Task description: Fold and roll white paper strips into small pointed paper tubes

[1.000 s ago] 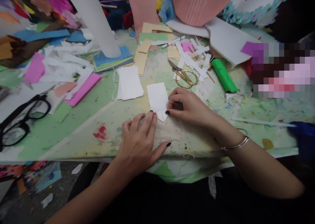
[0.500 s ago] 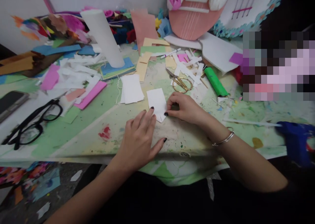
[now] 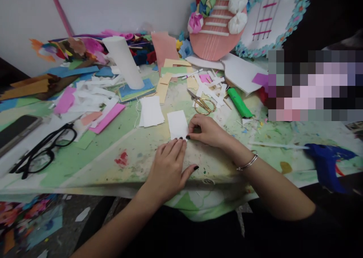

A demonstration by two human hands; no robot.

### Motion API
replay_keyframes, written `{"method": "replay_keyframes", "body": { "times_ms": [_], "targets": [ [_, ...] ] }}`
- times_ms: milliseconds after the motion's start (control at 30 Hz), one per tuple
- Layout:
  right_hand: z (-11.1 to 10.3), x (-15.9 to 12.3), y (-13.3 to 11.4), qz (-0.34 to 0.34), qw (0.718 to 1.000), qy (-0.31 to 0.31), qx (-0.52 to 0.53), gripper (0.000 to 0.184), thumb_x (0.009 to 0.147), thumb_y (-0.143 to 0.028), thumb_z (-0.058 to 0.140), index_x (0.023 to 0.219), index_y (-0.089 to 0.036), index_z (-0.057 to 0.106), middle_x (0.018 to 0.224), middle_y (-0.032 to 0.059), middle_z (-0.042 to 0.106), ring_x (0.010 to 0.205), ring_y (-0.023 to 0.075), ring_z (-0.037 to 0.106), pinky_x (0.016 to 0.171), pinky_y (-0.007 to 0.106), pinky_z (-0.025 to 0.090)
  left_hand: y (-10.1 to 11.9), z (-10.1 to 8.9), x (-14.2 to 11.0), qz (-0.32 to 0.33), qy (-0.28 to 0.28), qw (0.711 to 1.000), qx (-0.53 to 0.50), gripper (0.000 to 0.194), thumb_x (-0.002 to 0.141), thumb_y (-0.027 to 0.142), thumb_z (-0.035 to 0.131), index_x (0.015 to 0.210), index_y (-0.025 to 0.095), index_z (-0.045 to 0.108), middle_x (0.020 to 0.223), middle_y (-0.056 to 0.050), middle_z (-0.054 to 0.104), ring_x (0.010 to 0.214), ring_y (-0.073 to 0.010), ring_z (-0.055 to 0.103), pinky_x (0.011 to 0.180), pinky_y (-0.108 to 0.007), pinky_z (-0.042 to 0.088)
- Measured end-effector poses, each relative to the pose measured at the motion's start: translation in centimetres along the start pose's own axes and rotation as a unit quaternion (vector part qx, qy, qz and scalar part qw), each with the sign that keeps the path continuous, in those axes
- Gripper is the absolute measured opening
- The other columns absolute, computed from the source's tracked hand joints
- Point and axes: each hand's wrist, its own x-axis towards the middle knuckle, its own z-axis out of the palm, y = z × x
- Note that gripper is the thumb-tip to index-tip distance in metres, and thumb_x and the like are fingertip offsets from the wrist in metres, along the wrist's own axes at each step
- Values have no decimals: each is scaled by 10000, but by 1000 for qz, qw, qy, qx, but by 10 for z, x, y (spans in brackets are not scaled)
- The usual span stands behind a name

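Note:
A small white paper rectangle (image 3: 177,125) lies flat on the stained tablecloth in front of me. My left hand (image 3: 169,163) is open, palm down, with its fingertips pressing on the paper's near edge and its thumb spread to the right. At the paper's right side, my right hand (image 3: 204,131) pinches the near right corner between thumb and fingers. The near edge of the sheet is partly hidden under my fingertips. Left of it rests a small stack of similar white paper pieces (image 3: 151,111). Gold-handled scissors (image 3: 204,104) lie just beyond my right hand.
A white paper cylinder (image 3: 124,63) stands on coloured sheets at the back. Black glasses (image 3: 45,150) and a phone (image 3: 18,133) lie left. To the right are a green roll (image 3: 239,103) and a blue glue gun (image 3: 326,163). Decorated cut-outs (image 3: 219,42) lean behind.
My left fingers have drawn together along the paper's near edge, and the bottom corner that stuck out there is now covered. The camera view has tilted up slightly.

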Motion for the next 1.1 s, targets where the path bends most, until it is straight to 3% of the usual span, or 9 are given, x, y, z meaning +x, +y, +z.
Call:
{"method": "replay_keyframes", "body": {
  "times_ms": [233, 400, 467, 533, 667, 767, 933, 1100],
  "targets": [
    [-6, 4, -7, 46, 998, -30, -25, 84, 707, -117, 708, 694, -153, 633, 772, 14, 593, 744, 136, 534, 674, 251, 372, 1, 1, -6, 8, 6, 1000, -1, 655, 912, 484, 502, 1339, -13, 483, 1367, -234, 525, 1284, -356, 459, 1042, -501, 418],
    [-13, 25, -18, 59, 994, -59, -68, 98, 657, -81, 697, 670, -160, 640, 692, 16, 621, 671, 147, 547, 627, 258, 370, 3, 4, -7, -4, 15, 1000, -1, 686, 891, 529, 512, 1331, 3, 489, 1370, -243, 522, 1291, -375, 461, 1050, -528, 412],
    [-13, 41, -21, 58, 993, -40, -98, 85, 715, -79, 641, 760, -150, 654, 811, 63, 651, 767, 177, 565, 678, 275, 380, 4, 5, -7, -9, 16, 1000, -4, 687, 892, 539, 504, 1332, 11, 488, 1371, -243, 523, 1297, -374, 461, 1052, -535, 411],
    [-9, 59, -23, 53, 991, -28, -120, 187, 752, -131, 653, 939, -146, 651, 996, 106, 651, 910, 211, 568, 757, 292, 391, 5, 6, -8, -8, 15, 1000, -8, 696, 894, 544, 499, 1336, 7, 481, 1371, -247, 522, 1300, -372, 463, 1056, -538, 413],
    [-2, 92, -25, 64, 985, -58, -147, 455, 639, -222, 802, 1047, -136, 620, 1169, 182, 603, 1013, 278, 564, 759, 305, 421, 4, 4, -9, -7, 12, 1000, -5, 722, 878, 554, 515, 1344, 4, 472, 1382, -252, 512, 1302, -372, 467, 1057, -536, 424],
    [-3, 106, -29, 74, 982, -101, -144, 428, 590, -181, 816, 977, -164, 634, 1069, 140, 667, 913, 258, 610, 666, 282, 425, 3, 4, -7, 2, 23, 1000, -3, 718, 859, 554, 541, 1328, 12, 490, 1356, -251, 535, 1277, -377, 491, 1035, -530, 449],
    [-10, 113, -37, 82, 979, -156, -102, 205, 551, -106, 763, 665, -182, 611, 809, 76, 698, 765, 226, 614, 595, 277, 387, -3, 5, -1, 12, 64, 998, -25, 487, 894, 376, 544, 1234, 28, 566, 1240, -224, 618, 1173, -345, 561, 970, -521, 501],
    [-14, 109, -34, 70, 989, -131, 12, 173, 533, -49, 672, 575, -181, 569, 667, 13, 612, 716, 182, 567, 596, 267, 359, -14, -2, 0, 22, 105, 992, -62, 324, 909, 234, 527, 1192, 85, 581, 1160, -160, 657, 1110, -286, 585, 936, -467, 530]
  ]
}}
